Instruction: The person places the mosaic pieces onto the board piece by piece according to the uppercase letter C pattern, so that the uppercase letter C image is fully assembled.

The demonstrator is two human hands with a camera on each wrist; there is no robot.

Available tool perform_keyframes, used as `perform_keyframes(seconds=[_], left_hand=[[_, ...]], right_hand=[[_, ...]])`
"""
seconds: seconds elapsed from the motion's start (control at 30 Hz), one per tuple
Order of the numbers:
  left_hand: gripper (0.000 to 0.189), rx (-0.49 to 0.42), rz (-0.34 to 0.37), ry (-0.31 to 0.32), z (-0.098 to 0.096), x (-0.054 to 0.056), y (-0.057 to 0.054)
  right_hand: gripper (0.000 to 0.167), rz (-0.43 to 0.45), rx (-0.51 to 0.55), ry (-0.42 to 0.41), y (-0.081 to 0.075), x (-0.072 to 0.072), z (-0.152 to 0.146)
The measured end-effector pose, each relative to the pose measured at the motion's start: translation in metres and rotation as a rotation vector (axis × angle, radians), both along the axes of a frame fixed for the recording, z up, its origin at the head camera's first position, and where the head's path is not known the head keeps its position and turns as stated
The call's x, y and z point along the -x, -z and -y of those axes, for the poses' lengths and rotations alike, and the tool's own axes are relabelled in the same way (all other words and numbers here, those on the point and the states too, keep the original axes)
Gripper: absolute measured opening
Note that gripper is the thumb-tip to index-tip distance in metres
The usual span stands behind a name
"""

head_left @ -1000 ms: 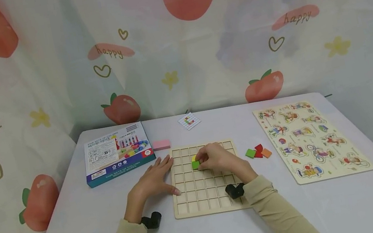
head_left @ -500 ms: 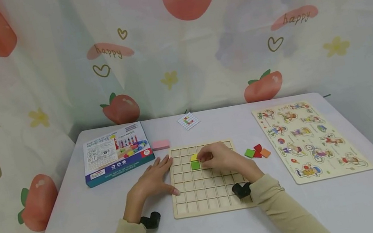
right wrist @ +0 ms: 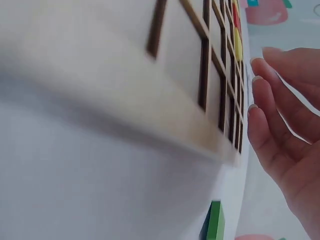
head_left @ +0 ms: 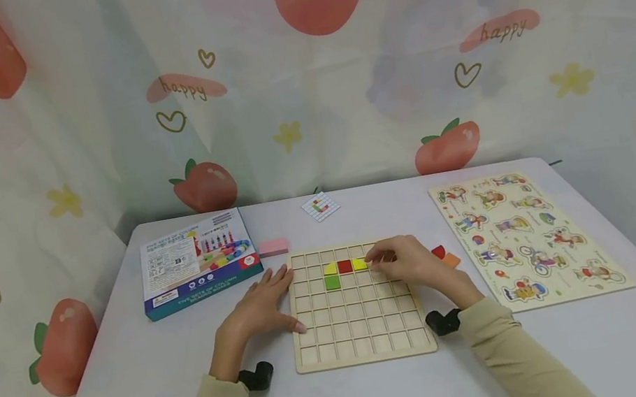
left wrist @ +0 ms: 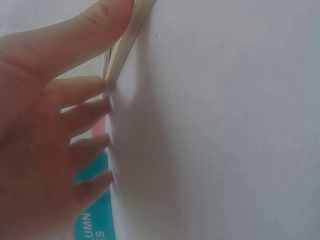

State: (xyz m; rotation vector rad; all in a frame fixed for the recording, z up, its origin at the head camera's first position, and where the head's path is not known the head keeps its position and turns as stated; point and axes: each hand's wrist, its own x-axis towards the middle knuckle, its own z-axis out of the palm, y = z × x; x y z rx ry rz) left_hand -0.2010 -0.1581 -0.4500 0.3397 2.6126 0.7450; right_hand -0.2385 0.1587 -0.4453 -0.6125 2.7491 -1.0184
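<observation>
A wooden grid board (head_left: pixel 357 348) lies on the table. In its upper cells sit a yellow piece with a slanted side (head_left: pixel 329 269), a red square tile (head_left: pixel 345 267) and a second yellow piece (head_left: pixel 359 264); a green square tile (head_left: pixel 332 282) is below the first yellow one. My left hand (head_left: pixel 263 304) rests with spread fingers at the board's left edge, thumb on the rim. Over the board's upper right, my right hand (head_left: pixel 409 262) has loosely bent fingers beside the second yellow piece. The right wrist view shows nothing between the right fingers (right wrist: pixel 262 95).
Right of the board lie a red piece (head_left: pixel 439 252) and an orange tile (head_left: pixel 452 261); a loose green tile (right wrist: pixel 216 220) shows in the right wrist view. A picture puzzle board (head_left: pixel 529 239), a boxed set (head_left: pixel 198 262), a pink block (head_left: pixel 273 247) and a pattern card (head_left: pixel 320 206) lie around.
My right hand has moved right across the board, uncovering the red tile and second yellow piece. It now covers the loose green tile in the head view. The left hand stays put.
</observation>
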Motion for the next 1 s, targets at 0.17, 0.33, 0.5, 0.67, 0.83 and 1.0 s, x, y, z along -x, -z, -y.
perform_keyframes(seconds=[0.17, 0.33, 0.5, 0.67, 0.83, 1.0], left_hand=[[0.110, 0.004, -0.007, 0.003, 0.000, 0.001, 0.000], [0.110, -0.003, -0.006, 0.004, 0.000, 0.000, 0.000], [0.110, -0.004, -0.004, 0.001, -0.001, -0.001, -0.001], [0.110, 0.007, -0.008, 0.002, 0.000, 0.000, -0.001], [0.109, 0.002, -0.007, -0.002, 0.000, -0.001, -0.002], [0.109, -0.008, -0.004, -0.006, -0.001, -0.001, -0.002]], right_hand=[[0.016, -0.025, -0.010, 0.029, 0.000, 0.000, -0.013], [0.017, -0.037, -0.031, 0.048, -0.002, -0.001, -0.028], [0.016, -0.065, -0.048, 0.057, -0.005, -0.001, -0.043], [0.015, -0.070, -0.066, 0.082, -0.004, 0.001, -0.059], [0.018, -0.039, -0.053, 0.104, -0.002, 0.001, -0.069], [0.024, -0.007, -0.044, 0.099, -0.001, 0.002, -0.077]])
